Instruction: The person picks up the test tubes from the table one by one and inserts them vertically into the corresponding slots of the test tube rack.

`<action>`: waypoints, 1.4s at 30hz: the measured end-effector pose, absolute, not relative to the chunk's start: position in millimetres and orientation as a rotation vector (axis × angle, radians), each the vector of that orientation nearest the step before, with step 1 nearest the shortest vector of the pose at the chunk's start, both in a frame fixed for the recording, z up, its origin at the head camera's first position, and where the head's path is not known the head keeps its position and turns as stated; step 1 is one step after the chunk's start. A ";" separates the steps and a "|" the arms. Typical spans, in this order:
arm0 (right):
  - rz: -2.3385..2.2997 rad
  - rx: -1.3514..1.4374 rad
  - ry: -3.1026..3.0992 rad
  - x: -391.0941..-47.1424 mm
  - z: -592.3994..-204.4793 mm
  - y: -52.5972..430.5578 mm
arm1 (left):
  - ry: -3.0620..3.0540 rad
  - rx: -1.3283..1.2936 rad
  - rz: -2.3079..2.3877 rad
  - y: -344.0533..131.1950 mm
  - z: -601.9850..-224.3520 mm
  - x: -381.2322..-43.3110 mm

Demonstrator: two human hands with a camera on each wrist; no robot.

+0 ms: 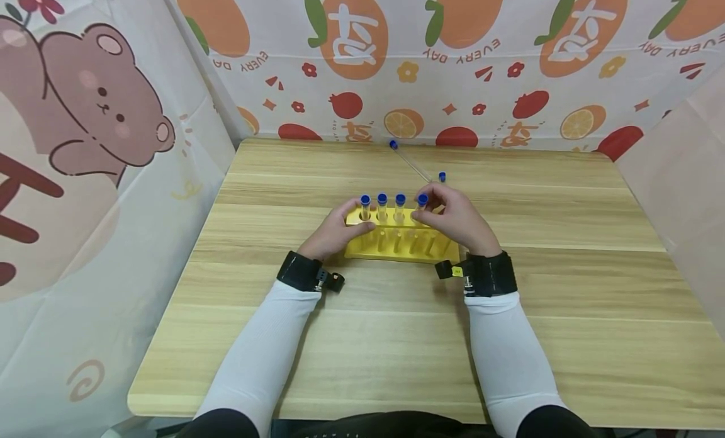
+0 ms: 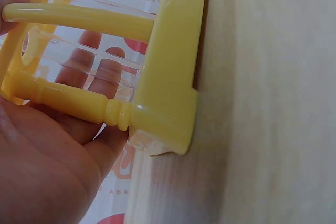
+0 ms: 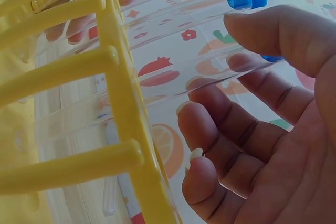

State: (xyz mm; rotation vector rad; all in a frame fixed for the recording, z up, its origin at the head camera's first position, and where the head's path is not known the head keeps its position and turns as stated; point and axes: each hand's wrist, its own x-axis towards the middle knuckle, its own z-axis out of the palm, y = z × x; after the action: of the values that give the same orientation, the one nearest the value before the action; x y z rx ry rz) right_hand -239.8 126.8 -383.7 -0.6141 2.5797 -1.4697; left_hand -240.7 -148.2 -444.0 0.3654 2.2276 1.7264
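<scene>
Gripping left end of yellow plastic test-tube rack (image 1: 389, 226): left hand (image 1: 337, 229), thumb and fingers round it. Right hand (image 1: 457, 220) pinching clear blue-capped tube (image 1: 422, 201), tube passing through rack top, right of three matching tubes (image 1: 382, 201) in row. Rack upright on light wood-grain counter (image 1: 595, 287); loose blue-capped tube (image 1: 413, 165) lying behind.

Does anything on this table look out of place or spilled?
No spill shows. One blue-capped tube lies loose and slanted behind the yellow rack, while others stand in it; another blue cap shows beyond the right hand.
</scene>
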 end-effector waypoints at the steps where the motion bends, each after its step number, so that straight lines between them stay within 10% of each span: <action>1: -1.470 -0.619 2.579 -239.7 -383.2 127.1 | 2.226 0.364 1.725 -148.8 -447.8 -242.8; 42: -1.615 -0.538 2.678 -240.5 -375.4 147.6 | 2.217 0.325 1.676 -144.5 -417.5 -229.6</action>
State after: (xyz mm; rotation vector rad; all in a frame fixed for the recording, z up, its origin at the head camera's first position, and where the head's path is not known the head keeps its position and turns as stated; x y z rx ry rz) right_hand -240.5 147.6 -375.4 -0.5380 2.6777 -1.6149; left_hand -229.6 -144.5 -417.5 0.3251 2.2172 1.6762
